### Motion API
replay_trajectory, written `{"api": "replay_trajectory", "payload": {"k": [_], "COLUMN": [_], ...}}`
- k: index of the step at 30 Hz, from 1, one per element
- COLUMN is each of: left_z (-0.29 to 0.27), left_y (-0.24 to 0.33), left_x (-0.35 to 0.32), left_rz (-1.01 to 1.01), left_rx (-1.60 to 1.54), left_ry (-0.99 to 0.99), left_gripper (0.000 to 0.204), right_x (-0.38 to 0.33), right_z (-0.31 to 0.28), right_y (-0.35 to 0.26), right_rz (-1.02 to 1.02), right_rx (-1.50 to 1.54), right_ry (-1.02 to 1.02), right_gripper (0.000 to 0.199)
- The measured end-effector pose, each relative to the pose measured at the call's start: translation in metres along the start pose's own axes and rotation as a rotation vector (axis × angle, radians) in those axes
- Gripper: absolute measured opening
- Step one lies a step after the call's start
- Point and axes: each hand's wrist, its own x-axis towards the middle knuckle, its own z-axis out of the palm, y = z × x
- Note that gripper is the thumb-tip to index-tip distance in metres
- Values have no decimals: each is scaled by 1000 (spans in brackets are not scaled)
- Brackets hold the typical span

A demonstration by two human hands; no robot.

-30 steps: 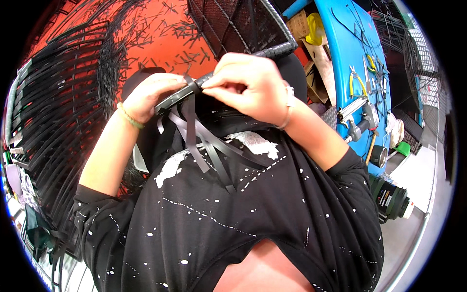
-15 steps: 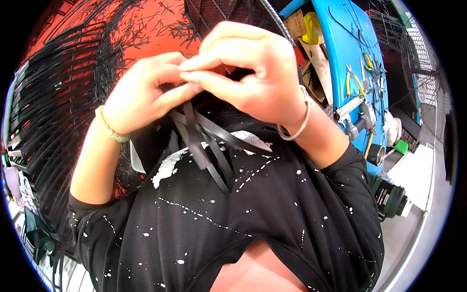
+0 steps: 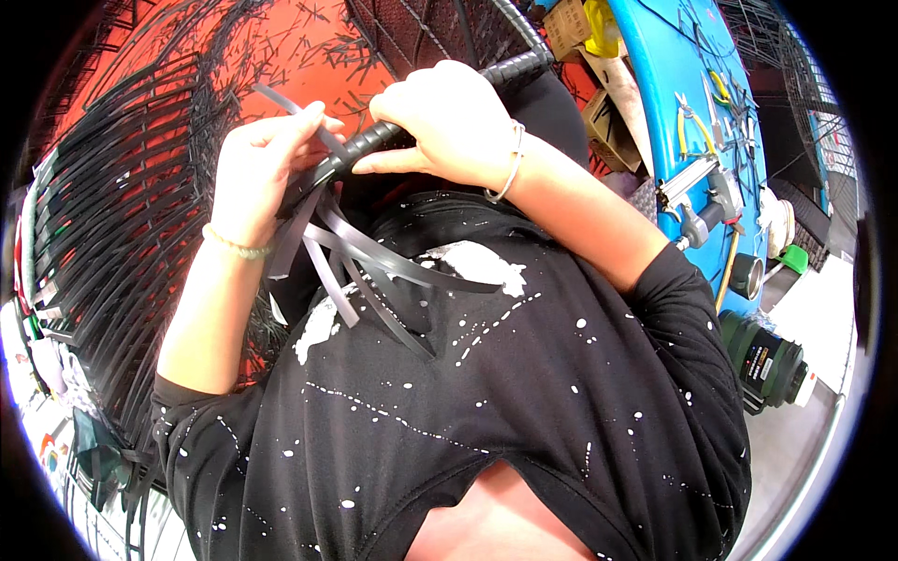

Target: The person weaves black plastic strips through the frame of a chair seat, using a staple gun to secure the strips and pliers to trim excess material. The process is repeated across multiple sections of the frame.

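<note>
A bar wrapped in black plastic strip (image 3: 517, 68) runs slantwise across my lap and belongs to the rim of a dark woven frame. My right hand (image 3: 451, 123) is closed around this bar from above, with its thumb along the near side. Left of it, my left hand (image 3: 254, 173) pinches a flat grey-black strip (image 3: 329, 138) between thumb and fingers, beside the bar's lower end. The strip's free tip sticks up past the fingertips. Several loose strip ends (image 3: 374, 266) hang from the bar over my black shirt. The bar's far left end is partly hidden by my left hand.
On the left hangs a dense row of black strips (image 3: 122, 196). Strip scraps litter the red surface (image 3: 309, 47) ahead. A blue table (image 3: 669, 84) on the right bears yellow-handled pliers (image 3: 694, 126) and other tools. Below it stands a dark green cylindrical device (image 3: 762, 365).
My hands have moved apart from their fingertip-to-fingertip position. The right hand now wraps the bar, which has come into view, and the left has shifted slightly with a strip in its pinch.
</note>
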Motion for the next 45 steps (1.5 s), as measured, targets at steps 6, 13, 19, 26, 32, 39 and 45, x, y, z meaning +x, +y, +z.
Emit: {"api": "replay_trajectory", "payload": {"k": [6,13,19,26,32,39,45], "left_z": [-13,-26,-32,-28,-20,-43,-33], "left_y": [-1,-21,-35,-38,-40,-18,-10], "left_x": [12,25,15,-7,-21,11,15], "left_rz": [-5,167,163,302,290,72,279], "left_rx": [162,432,326,317,174,247,422], "left_ry": [-88,-102,-22,143,244,-108,-121], "left_gripper": [27,36,35,32,28,32,32], "right_x": [2,2,6,6,8,10,6], "right_z": [-1,3,7,8,4,-1,0], "right_y": [-5,-2,-8,-5,-7,-9,-18], "right_rz": [-11,-29,-38,-71,-49,-1,-20], "right_rx": [13,33,24,67,54,36,162], "right_ry": [20,40,29,62,-21,-58,97], "right_gripper": [48,47,43,45,45,45,39]}}
